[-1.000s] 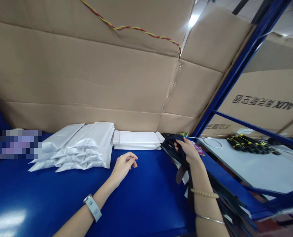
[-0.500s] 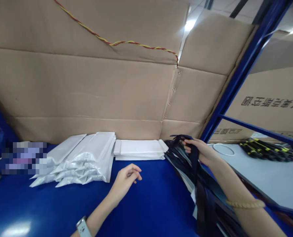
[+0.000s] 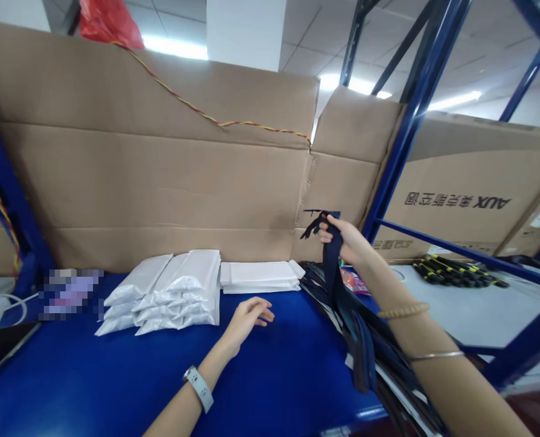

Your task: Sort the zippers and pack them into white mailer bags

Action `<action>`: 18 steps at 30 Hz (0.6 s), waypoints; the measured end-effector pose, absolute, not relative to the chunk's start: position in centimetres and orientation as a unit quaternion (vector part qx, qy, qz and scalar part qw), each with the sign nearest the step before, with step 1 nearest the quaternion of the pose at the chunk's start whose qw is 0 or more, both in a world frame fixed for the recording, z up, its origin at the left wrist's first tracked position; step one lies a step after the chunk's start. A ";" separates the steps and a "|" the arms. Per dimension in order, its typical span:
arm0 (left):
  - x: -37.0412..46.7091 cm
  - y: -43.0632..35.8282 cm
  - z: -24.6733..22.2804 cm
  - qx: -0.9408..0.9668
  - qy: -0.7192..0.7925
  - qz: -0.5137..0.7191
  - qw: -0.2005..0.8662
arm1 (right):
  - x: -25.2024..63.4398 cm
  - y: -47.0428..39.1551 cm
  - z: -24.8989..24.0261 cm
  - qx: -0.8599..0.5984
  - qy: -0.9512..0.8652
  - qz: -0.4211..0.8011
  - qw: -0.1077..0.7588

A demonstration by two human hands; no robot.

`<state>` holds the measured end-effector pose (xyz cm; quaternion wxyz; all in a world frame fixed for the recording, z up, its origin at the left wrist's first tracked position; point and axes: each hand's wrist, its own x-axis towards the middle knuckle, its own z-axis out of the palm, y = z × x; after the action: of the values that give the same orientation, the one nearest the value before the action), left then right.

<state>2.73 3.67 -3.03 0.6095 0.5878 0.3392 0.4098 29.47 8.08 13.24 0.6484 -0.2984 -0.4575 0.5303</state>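
My right hand [image 3: 345,240] is closed on the upper end of some dark navy strips [image 3: 332,267], lifted above a long pile of similar dark strips [image 3: 388,358] at the table's right side. The strips hang down from the fingers towards the pile. Over the middle of the blue table [image 3: 270,370], my left hand [image 3: 250,318] is raised with curled, slightly parted fingers and nothing in it. Beyond it lie flat white packets [image 3: 261,276]. Stacked puffy white bags [image 3: 183,294] stand to its left.
A cardboard wall [image 3: 161,188] closes off the back. Blue metal posts [image 3: 395,158] rise at the right, with black and yellow items [image 3: 456,270] on a grey surface behind. Cables [image 3: 6,303] lie far left.
The view has tilted up and shifted right. My right hand has raised the dark strips higher off the pile. My left hand stays over the table, its fingers a little more extended.
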 end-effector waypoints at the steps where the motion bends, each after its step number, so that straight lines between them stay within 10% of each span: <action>1: 2.6 3.7 -2.9 0.579 0.330 0.411 0.622 | 28.3 7.9 12.5 -0.297 -0.460 0.543 0.637; 11: 3.0 5.6 -1.8 0.404 0.254 0.455 0.752 | 15.9 6.1 -0.5 -0.392 -0.499 0.624 0.456; 18: 4.0 7.7 -0.5 0.387 0.333 0.592 0.623 | 15.1 6.4 -2.4 -0.410 -0.618 0.569 0.357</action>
<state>3.96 7.72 -0.46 0.6234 0.3865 0.3335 0.5922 15.09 6.39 -2.45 0.3566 -0.4095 -0.6177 0.5688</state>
